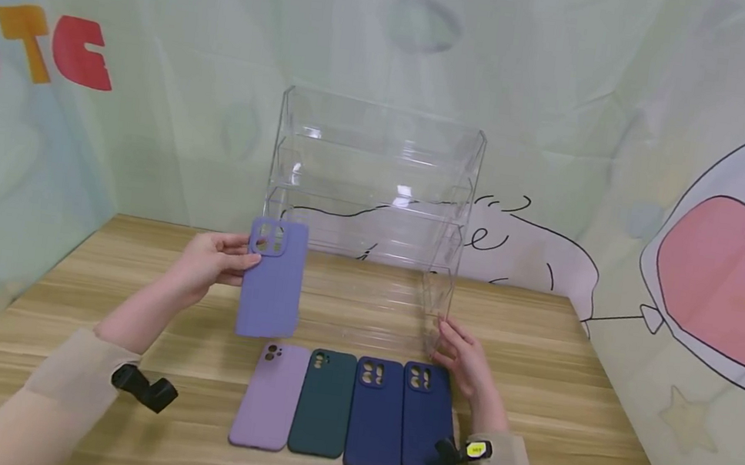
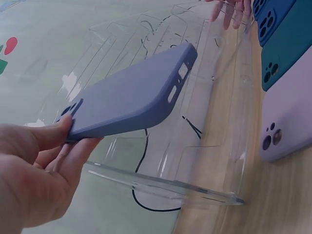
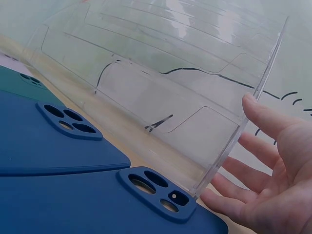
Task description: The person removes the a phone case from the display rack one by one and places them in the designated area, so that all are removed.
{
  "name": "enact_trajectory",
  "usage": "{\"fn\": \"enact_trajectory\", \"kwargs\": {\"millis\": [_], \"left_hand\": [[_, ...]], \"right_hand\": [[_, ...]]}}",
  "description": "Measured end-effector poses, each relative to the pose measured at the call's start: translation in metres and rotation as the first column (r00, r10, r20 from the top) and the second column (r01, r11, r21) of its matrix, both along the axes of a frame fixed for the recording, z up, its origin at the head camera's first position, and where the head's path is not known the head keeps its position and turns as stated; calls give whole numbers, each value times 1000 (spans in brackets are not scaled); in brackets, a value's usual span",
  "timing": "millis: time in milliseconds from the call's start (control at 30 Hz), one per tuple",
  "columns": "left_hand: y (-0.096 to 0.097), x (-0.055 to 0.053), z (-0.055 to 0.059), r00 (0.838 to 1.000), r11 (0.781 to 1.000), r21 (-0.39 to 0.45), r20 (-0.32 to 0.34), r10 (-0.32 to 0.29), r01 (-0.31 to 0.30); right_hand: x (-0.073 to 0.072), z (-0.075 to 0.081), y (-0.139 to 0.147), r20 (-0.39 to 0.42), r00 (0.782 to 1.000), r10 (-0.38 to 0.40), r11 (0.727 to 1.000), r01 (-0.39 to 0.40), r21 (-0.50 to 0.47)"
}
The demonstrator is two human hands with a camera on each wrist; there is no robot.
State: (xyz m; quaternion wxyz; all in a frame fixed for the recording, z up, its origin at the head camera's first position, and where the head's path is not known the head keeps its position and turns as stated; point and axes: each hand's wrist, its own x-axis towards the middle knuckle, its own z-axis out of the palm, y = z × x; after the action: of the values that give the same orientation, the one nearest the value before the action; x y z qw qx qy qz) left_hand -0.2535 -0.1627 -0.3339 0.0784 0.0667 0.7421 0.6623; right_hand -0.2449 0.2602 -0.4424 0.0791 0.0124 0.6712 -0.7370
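Observation:
My left hand [image 1: 218,264] holds a periwinkle phone case [image 1: 272,290] upright by its left edge, thumb on the back near the camera cutout. In the left wrist view that case [image 2: 131,95] is tilted, with slots along its bottom end. In front of me stands a clear acrylic tiered display rack [image 1: 369,205]. My right hand [image 1: 465,356] rests its fingertips against the rack's lower right side, fingers loosely bent. Before the rack lie a lilac case [image 1: 270,398], a dark green case [image 1: 323,409] and two navy cases, one left [image 1: 376,427] and one right [image 1: 429,425].
The wooden table [image 1: 567,411] extends to both sides of the row of cases. Behind it hangs a printed cloth backdrop [image 1: 183,124], with a heart balloon drawing [image 1: 744,278] at the right.

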Motion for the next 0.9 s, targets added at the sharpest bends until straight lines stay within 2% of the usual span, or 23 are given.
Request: {"fn": "enact_trajectory", "kwargs": {"millis": [300,600,700,900], "left_hand": [[-16,10,-15,994,995,-51,76,-77,81],[-31,21,-29,978,979,-116,145,-149,166],[-36,25,-34,969,969,-140,174,-176,201],[-44,31,-46,935,952,-78,230,-271,295]], "right_hand": [[0,-1,0,-2,1000,-4,1000,4,11],[-1,0,1,8,1000,-8,1000,8,-1],[-1,1,0,8,1000,-6,1000,6,-2],[-1,0,0,13,1000,-3,1000,3,-8]]}}
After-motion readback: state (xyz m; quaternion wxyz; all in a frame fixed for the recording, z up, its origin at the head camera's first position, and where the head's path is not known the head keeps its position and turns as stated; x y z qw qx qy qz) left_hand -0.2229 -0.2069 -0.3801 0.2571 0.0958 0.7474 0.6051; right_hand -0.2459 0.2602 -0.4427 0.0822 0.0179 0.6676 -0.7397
